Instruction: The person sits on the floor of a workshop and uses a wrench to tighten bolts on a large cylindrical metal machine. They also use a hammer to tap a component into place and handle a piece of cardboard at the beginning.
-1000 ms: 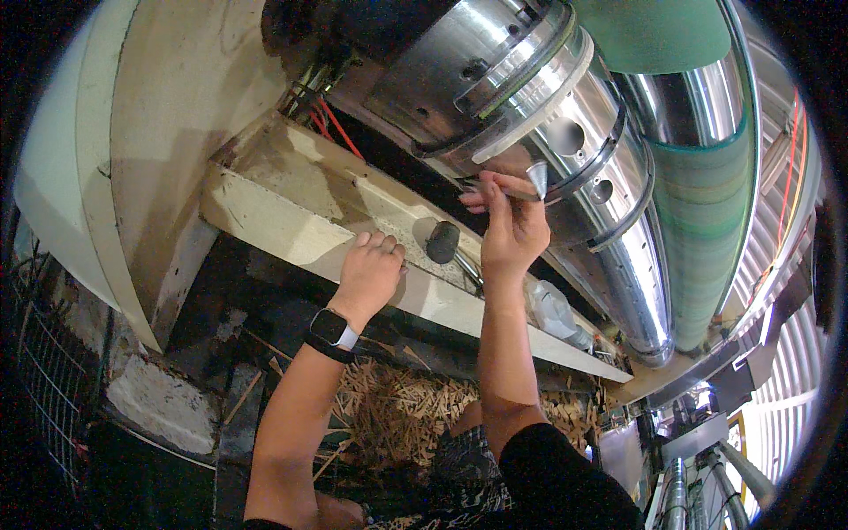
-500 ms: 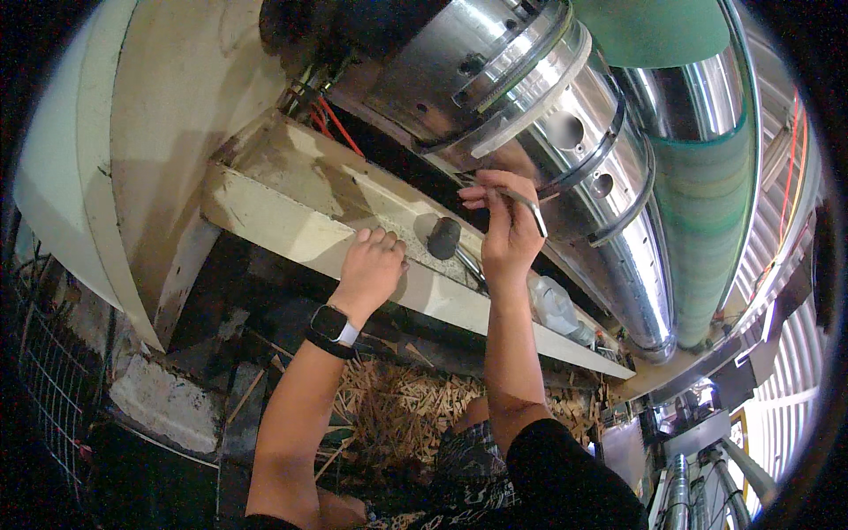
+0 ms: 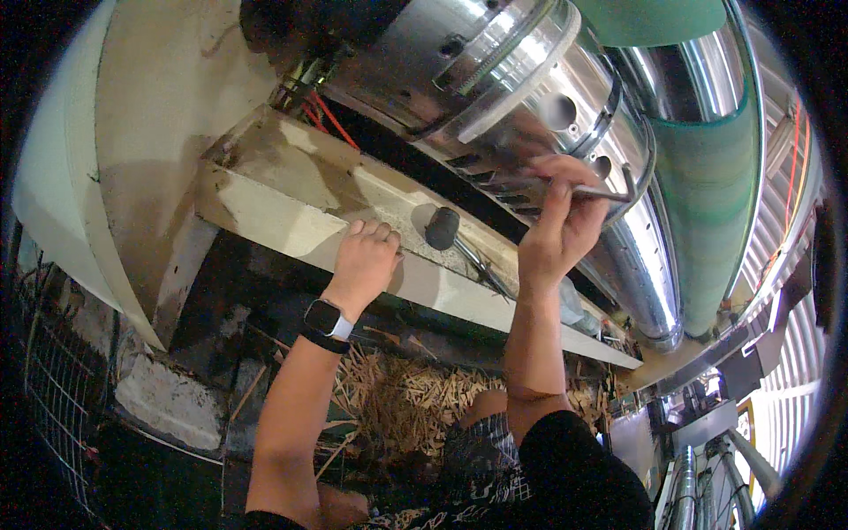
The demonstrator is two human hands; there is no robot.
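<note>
My right hand (image 3: 565,216) is closed around an L-shaped hex key (image 3: 609,193) beside the shiny metal cylinder (image 3: 521,132). The key's bent short end points up, away from me, close to the cylinder's clamping ring (image 3: 652,168); I cannot tell whether the key's other end touches the cylinder. My left hand (image 3: 364,258), below a watch (image 3: 329,320) on its wrist, rests with curled fingers over the edge of the cream metal beam (image 3: 265,208). A black-headed mallet (image 3: 442,230) lies in the trough behind the beam, between my hands.
A green-covered roller (image 3: 711,212) runs along the right of the cylinder. Red cables (image 3: 331,124) hang at the trough's far left end. Clear plastic (image 3: 574,309) lies farther right in the trough. Wood strips (image 3: 397,397) litter the floor below, and wire mesh (image 3: 57,389) stands at left.
My right hand has moved right with the hex key, and the key now lies more level. The left hand stays on the beam. The view has shifted slightly.
</note>
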